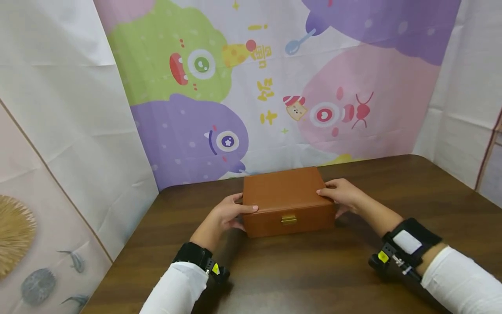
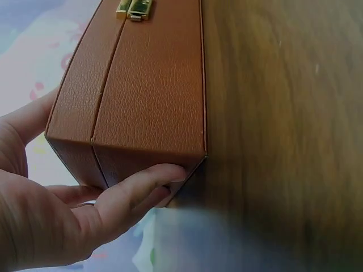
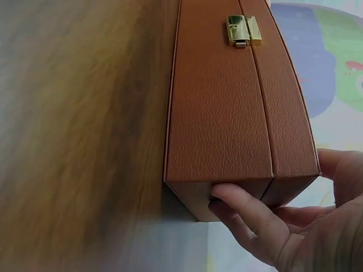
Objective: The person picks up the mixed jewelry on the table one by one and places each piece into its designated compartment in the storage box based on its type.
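Note:
A brown leather box (image 1: 288, 189) with a gold clasp (image 1: 289, 220) on its front lies on the wooden table, lid down. My left hand (image 1: 226, 213) grips its left end, thumb on top near the front edge and fingers against the end wall. At the opposite end my right hand (image 1: 345, 196) holds it likewise, its thumb over the lid's right edge. In the left wrist view, fingers (image 2: 142, 184) press along the end wall below the lid seam. Similarly, the right wrist view has fingers (image 3: 244, 207) against the other end. The box's inside is hidden.
The dark wooden table (image 1: 282, 274) reaches back to a hanging cloth (image 1: 266, 148) printed with cartoon monsters, close behind the box. White curtains (image 1: 78, 109) hang at the sides. Each wrist wears a black strap with a small camera (image 1: 378, 261).

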Action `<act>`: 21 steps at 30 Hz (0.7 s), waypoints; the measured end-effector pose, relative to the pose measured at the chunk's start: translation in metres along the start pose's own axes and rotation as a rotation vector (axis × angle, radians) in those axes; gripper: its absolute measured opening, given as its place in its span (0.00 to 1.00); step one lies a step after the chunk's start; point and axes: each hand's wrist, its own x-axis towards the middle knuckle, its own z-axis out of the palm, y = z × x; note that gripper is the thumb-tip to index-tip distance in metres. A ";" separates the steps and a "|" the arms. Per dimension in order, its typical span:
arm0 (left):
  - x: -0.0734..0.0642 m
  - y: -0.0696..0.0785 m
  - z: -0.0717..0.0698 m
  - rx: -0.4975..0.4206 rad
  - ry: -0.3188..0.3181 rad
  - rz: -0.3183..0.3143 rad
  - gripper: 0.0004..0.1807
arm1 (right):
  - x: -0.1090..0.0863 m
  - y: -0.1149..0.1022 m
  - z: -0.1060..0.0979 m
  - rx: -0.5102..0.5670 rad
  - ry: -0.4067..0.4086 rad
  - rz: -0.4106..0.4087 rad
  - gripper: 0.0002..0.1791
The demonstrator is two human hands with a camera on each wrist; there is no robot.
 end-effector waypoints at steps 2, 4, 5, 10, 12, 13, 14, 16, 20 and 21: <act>0.001 -0.002 -0.005 -0.004 0.004 -0.004 0.42 | 0.005 0.000 0.005 -0.001 -0.002 0.006 0.36; 0.000 -0.003 -0.008 -0.011 0.009 -0.011 0.42 | 0.008 0.000 0.008 -0.009 0.001 0.011 0.36; 0.000 -0.003 -0.009 -0.012 0.008 -0.012 0.42 | 0.009 -0.001 0.009 -0.002 0.002 0.017 0.36; -0.001 -0.002 -0.010 -0.008 0.033 0.004 0.43 | 0.008 -0.002 0.010 0.024 0.006 0.013 0.36; 0.001 -0.001 -0.010 -0.006 0.041 0.013 0.43 | 0.007 -0.003 0.009 0.027 0.005 0.008 0.36; 0.001 0.000 -0.010 -0.008 0.042 0.015 0.44 | 0.006 -0.003 0.009 0.021 0.004 0.005 0.37; 0.002 0.000 -0.010 -0.009 0.042 0.015 0.44 | 0.005 -0.003 0.009 0.015 0.004 0.005 0.37; 0.002 0.000 -0.009 -0.005 0.040 0.022 0.44 | 0.003 -0.004 0.008 -0.001 -0.003 0.009 0.38; -0.004 -0.003 -0.005 0.073 0.063 0.089 0.39 | -0.004 -0.008 0.007 -0.156 0.001 -0.053 0.40; -0.007 -0.003 -0.004 0.116 0.078 0.124 0.38 | -0.008 -0.009 0.007 -0.234 0.015 -0.095 0.41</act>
